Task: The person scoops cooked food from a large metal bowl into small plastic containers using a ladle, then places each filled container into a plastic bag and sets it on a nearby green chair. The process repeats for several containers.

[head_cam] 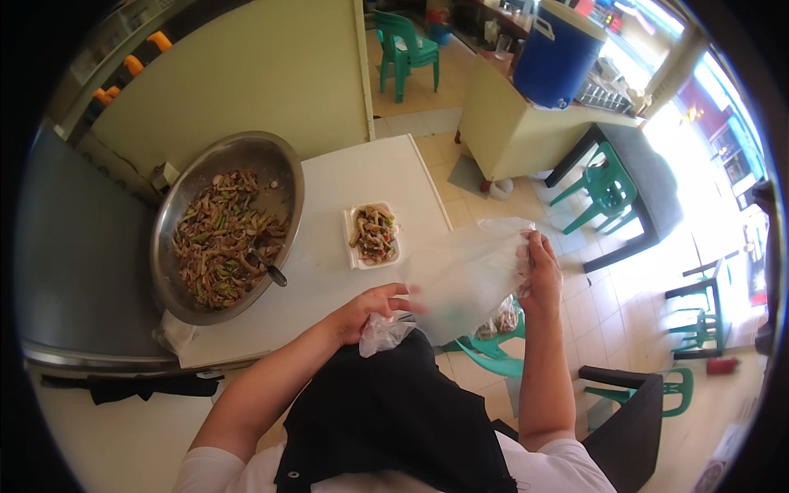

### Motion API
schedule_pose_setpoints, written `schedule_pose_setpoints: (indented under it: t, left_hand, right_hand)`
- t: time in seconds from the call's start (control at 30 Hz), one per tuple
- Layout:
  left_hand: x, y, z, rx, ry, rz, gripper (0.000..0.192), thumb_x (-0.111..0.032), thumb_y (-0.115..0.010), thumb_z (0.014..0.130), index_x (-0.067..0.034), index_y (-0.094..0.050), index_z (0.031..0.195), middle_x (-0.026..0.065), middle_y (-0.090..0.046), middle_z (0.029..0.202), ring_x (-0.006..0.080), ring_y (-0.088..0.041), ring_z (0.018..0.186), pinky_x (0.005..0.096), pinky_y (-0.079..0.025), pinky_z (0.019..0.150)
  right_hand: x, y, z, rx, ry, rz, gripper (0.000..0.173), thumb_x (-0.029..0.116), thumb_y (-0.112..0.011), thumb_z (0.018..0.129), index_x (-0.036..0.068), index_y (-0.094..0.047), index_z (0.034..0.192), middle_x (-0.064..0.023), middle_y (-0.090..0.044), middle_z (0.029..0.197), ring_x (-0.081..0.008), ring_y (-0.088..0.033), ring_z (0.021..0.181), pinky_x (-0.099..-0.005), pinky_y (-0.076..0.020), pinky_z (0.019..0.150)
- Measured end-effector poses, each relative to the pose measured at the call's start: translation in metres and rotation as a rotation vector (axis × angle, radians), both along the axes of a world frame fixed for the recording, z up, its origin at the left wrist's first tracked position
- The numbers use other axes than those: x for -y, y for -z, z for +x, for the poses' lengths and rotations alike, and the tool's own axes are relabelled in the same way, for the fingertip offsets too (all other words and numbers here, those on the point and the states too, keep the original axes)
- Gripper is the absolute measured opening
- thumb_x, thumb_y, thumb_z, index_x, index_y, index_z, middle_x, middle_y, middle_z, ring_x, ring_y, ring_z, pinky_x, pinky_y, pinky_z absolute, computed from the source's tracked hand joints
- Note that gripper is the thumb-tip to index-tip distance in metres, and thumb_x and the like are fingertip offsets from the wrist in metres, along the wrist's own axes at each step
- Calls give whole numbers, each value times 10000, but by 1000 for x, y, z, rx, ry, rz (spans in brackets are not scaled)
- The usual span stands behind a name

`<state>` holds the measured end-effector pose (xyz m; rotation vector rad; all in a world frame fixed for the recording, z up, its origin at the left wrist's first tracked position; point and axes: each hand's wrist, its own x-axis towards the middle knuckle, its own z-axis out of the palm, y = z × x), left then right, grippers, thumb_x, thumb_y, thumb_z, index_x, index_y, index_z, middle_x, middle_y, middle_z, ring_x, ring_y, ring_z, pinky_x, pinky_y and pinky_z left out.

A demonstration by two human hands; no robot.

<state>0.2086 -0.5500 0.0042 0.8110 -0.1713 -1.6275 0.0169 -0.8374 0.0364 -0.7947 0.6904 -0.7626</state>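
A thin translucent plastic bag point(468, 277) is spread out in front of me, its far end gripped by my right hand point(543, 274). My left hand point(373, 308) has crumpled clear plastic point(385, 336) tucked in its palm. Two of its fingers reach toward the bag's near side and look blurred. Just beyond the hands, a small white foam container point(397, 252) lies open on the white table point(345, 169), filled with mixed chopped food point(373, 234). To the left is a large steel basin point(286, 166) of similar food point(216, 240), with a metal spoon point(276, 275) resting in it.
A green plastic chair point(499, 363) stands below the bag, holding clear bags of brown contents point(502, 320). A yellowish partition point(265, 68) rises behind the basin. Farther right are a counter with a blue drink cooler point(558, 55), a dark table point(647, 172) and other green chairs point(598, 179).
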Motion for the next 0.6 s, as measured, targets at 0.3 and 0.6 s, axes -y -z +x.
schedule_pose_setpoints:
  t: [0.3,0.6]
  left_hand:
    - [-2,-10,-3,246,-339,231,134,-104,-794,968,-24,-734,1058,77,-746,960,185,-745,875,336,-624,831]
    - [-48,-42,-22,374,-356,198,144,-145,-805,972,-60,-704,1032,55,-737,973,113,-683,784,263,-555,695]
  right_hand:
    - [-8,-4,-17,-213,-10,-22,235,259,-677,1071,45,-688,1166,-19,-662,896,-100,-617,764,-244,-507,695]
    - [-134,-29,36,-155,-846,-777,339,182,-899,867,63,-626,1029,-11,-638,852,-109,-621,759,-307,-522,682]
